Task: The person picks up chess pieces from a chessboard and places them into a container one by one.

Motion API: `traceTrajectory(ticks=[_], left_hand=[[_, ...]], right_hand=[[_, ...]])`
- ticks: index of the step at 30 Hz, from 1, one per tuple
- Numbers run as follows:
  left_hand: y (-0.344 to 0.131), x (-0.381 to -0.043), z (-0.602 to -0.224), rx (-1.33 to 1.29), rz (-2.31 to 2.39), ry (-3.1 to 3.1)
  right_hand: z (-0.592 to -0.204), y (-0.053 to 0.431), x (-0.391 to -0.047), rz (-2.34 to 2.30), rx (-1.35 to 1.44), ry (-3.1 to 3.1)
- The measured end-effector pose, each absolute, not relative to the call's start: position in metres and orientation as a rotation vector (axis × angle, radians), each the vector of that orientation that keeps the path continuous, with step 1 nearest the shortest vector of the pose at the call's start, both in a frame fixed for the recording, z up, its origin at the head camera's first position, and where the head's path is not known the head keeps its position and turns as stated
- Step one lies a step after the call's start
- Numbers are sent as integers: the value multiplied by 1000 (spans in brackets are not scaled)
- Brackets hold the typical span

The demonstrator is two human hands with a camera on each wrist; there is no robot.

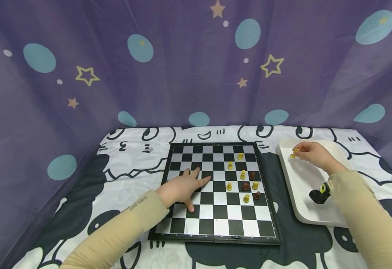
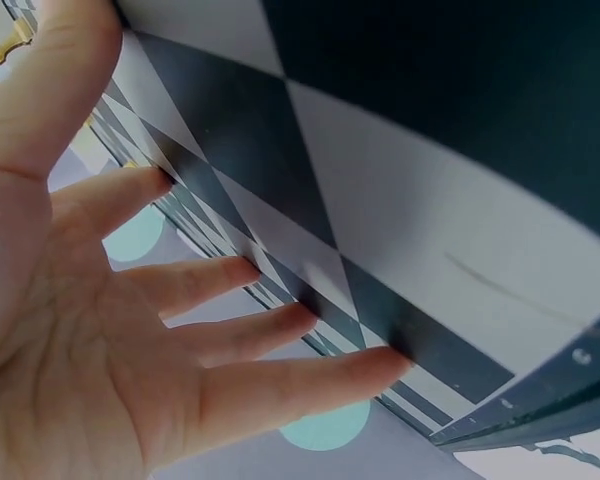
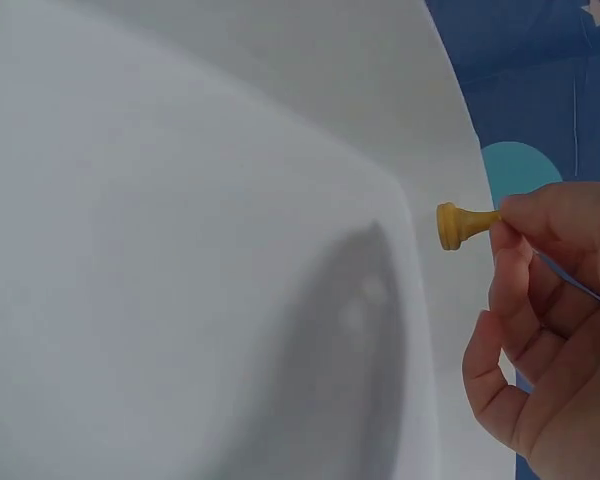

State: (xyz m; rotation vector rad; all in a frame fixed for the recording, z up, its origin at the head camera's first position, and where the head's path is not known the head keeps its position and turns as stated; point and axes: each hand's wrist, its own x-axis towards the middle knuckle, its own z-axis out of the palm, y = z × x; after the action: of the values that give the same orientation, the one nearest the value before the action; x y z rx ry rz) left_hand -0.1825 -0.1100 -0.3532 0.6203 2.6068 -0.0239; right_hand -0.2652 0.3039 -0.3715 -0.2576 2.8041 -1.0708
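A black-and-white chessboard (image 1: 220,211) lies on the patterned cloth. My left hand (image 1: 182,186) rests on its left half with fingers spread, fingertips (image 2: 385,365) touching the squares. Yellow chess pieces (image 1: 229,186) and brown chess pieces (image 1: 246,186) stand on the right half. Over the far left corner of a white tray (image 1: 291,194), my right hand (image 1: 311,154) pinches a yellow chess pawn (image 3: 460,226) between thumb and index finger. In the right wrist view the pawn lies sideways in the grip, its wide base pointing away from the fingers; the other fingers are curled.
The tray stands right of the board, with a strip of cloth (image 1: 274,175) between them. A purple curtain (image 1: 196,74) with stars and spots hangs behind the table. A black device (image 1: 319,195) sits at my right wrist.
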Motion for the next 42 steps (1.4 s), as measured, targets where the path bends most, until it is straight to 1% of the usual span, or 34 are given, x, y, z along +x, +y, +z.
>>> traceTrajectory(ticks=[20,28,36,42], left_hand=[[-109,-181,-350,607,-14,2598],[-108,-180,-351,596,-17,2590],[-107,-180,-351,572,19,2584],[-107,-179,-350,571,18,2587]], right_hand=[[-388,301,-271,-1056,-308,2779],[-388,300,-270,-1019,-272,2780],[-387,303,-267,-1013,-311,2789],[-383,307,-268,-942,-267,2831]])
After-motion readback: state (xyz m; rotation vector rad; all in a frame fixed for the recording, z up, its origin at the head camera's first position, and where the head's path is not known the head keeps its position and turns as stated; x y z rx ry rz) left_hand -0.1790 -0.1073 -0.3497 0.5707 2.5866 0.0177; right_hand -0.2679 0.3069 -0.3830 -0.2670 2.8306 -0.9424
